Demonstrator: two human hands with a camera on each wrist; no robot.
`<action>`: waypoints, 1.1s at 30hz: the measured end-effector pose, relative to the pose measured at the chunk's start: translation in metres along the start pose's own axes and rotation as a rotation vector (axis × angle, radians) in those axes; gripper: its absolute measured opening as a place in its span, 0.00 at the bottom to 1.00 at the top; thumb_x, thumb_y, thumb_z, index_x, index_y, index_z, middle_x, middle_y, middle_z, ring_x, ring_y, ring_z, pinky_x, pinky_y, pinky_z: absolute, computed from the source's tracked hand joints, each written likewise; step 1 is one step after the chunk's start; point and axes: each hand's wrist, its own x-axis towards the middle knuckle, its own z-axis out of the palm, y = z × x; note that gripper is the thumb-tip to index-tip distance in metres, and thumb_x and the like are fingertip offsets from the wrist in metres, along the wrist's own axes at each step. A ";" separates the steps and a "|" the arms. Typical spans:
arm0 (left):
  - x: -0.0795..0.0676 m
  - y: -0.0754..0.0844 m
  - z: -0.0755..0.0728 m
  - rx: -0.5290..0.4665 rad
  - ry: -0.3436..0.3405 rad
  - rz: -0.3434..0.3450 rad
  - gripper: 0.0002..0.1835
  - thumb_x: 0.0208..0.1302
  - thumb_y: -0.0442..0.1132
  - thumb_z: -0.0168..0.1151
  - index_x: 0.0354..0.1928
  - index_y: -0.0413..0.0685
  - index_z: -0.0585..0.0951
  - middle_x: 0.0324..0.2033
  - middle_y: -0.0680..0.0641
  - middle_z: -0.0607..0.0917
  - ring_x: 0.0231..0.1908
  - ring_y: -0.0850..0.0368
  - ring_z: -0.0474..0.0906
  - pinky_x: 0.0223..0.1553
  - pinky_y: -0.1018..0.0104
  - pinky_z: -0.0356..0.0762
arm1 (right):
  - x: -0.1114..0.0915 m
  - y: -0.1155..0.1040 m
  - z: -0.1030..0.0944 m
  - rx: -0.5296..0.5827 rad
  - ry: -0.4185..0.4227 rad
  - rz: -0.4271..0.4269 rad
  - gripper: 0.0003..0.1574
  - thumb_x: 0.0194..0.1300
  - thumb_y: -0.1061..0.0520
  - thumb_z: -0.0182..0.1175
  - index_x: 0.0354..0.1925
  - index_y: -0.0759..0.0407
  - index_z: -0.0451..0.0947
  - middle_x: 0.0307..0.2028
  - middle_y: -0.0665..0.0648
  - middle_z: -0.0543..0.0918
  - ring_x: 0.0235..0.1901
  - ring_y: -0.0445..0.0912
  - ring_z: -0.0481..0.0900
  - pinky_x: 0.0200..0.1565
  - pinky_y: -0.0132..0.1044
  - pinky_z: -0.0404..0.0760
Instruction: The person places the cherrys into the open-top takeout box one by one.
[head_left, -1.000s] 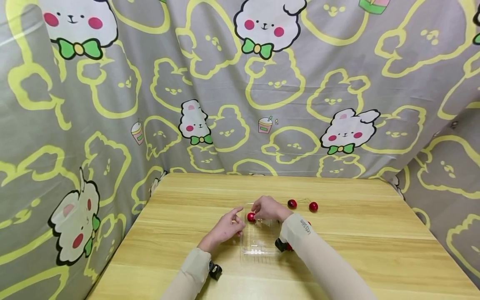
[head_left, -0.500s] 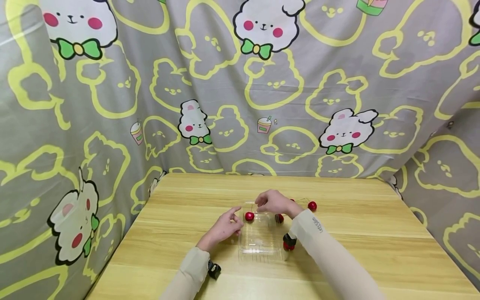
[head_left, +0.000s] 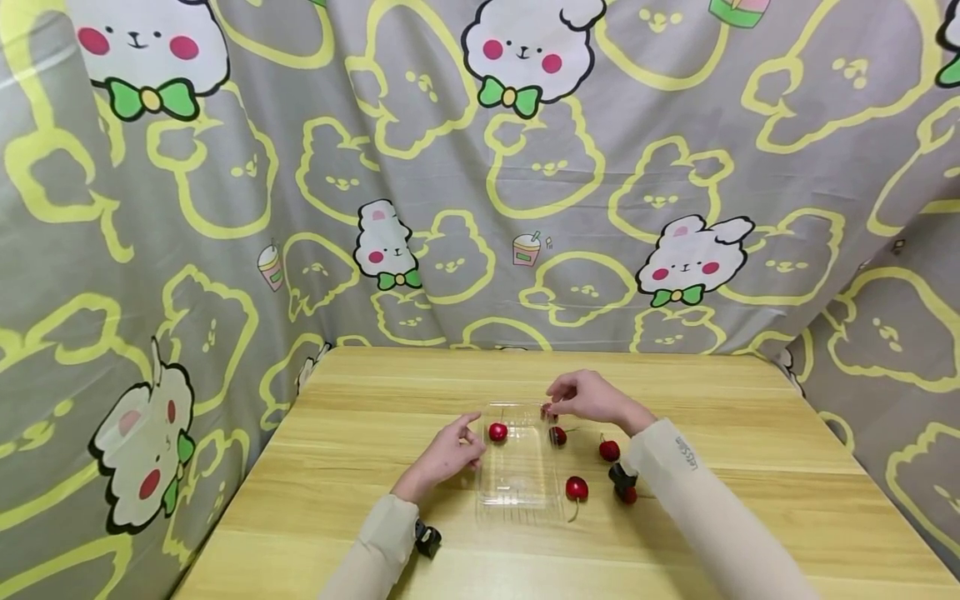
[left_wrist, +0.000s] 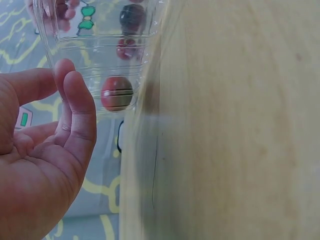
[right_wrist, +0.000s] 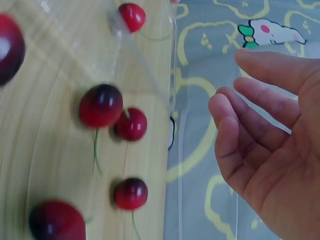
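Note:
A clear plastic box (head_left: 519, 503) sits mid-table, with one red cherry (head_left: 497, 432) inside near its far left corner. My left hand (head_left: 444, 457) is at the box's left side, fingertips right at its wall; the left wrist view shows its fingers (left_wrist: 80, 107) loosely bent there. Beyond the box's right edge, my right hand (head_left: 596, 397) hovers with fingers slightly curved and nothing between them, as the right wrist view shows. A cherry (head_left: 548, 411) lies partly hidden below its fingertips, and a dark red cherry (head_left: 558, 436) lies close by, against the box's right side.
More stemmed cherries are scattered right of the box: a front cherry (head_left: 577, 488), a middle cherry (head_left: 609, 450) and one (head_left: 630, 495) partly behind the right wrist's black camera (head_left: 622, 477). A patterned curtain (head_left: 450, 167) surrounds the wooden table (head_left: 360, 392).
My right hand has left the cherry in the box and moved right, past the box's edge, uncovering cherries on the near right. My left hand stays at the box's left side.

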 end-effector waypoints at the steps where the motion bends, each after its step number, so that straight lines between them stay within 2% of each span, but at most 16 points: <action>1: 0.000 0.000 0.000 0.002 0.001 -0.001 0.36 0.62 0.29 0.59 0.70 0.36 0.56 0.31 0.44 0.77 0.28 0.51 0.80 0.32 0.60 0.82 | -0.003 0.002 -0.003 -0.001 0.009 0.008 0.13 0.60 0.60 0.64 0.43 0.63 0.80 0.34 0.52 0.82 0.34 0.46 0.80 0.36 0.40 0.82; 6: 0.001 0.000 -0.001 0.009 -0.001 -0.007 0.36 0.62 0.29 0.59 0.70 0.36 0.56 0.31 0.45 0.76 0.27 0.54 0.79 0.32 0.62 0.82 | -0.017 0.016 -0.017 -0.028 0.042 0.031 0.11 0.59 0.58 0.66 0.41 0.60 0.81 0.34 0.51 0.82 0.34 0.44 0.79 0.37 0.40 0.81; 11: 0.003 -0.002 -0.001 0.013 -0.002 -0.009 0.36 0.62 0.29 0.59 0.70 0.36 0.56 0.31 0.45 0.76 0.26 0.53 0.80 0.32 0.62 0.82 | -0.031 0.034 -0.026 -0.068 0.055 0.026 0.11 0.60 0.59 0.65 0.40 0.64 0.81 0.32 0.50 0.82 0.33 0.44 0.78 0.35 0.36 0.79; 16: 0.003 -0.003 -0.001 0.015 -0.002 -0.014 0.36 0.62 0.30 0.59 0.70 0.36 0.57 0.31 0.45 0.76 0.27 0.52 0.80 0.32 0.62 0.82 | -0.045 0.052 -0.029 -0.040 0.044 0.050 0.13 0.61 0.59 0.63 0.41 0.67 0.80 0.31 0.51 0.81 0.32 0.44 0.77 0.34 0.34 0.79; 21: 0.002 -0.001 -0.002 0.013 -0.003 -0.018 0.35 0.63 0.30 0.58 0.70 0.36 0.56 0.31 0.45 0.76 0.28 0.50 0.80 0.32 0.61 0.82 | -0.061 0.066 -0.026 -0.017 0.016 0.067 0.16 0.60 0.57 0.65 0.43 0.68 0.79 0.33 0.53 0.81 0.34 0.45 0.77 0.35 0.32 0.78; 28: 0.003 -0.001 -0.002 0.019 0.001 -0.020 0.35 0.63 0.30 0.58 0.70 0.36 0.56 0.31 0.45 0.76 0.27 0.50 0.80 0.32 0.61 0.82 | -0.074 0.089 -0.016 -0.073 0.012 0.060 0.20 0.57 0.54 0.68 0.45 0.64 0.80 0.36 0.52 0.80 0.35 0.44 0.75 0.35 0.33 0.76; 33: 0.003 -0.001 -0.001 0.023 0.004 -0.026 0.35 0.63 0.30 0.58 0.70 0.37 0.56 0.31 0.46 0.76 0.27 0.51 0.80 0.31 0.63 0.82 | -0.079 0.097 -0.009 -0.019 -0.019 0.029 0.22 0.56 0.55 0.68 0.48 0.64 0.79 0.33 0.53 0.79 0.32 0.44 0.74 0.33 0.32 0.75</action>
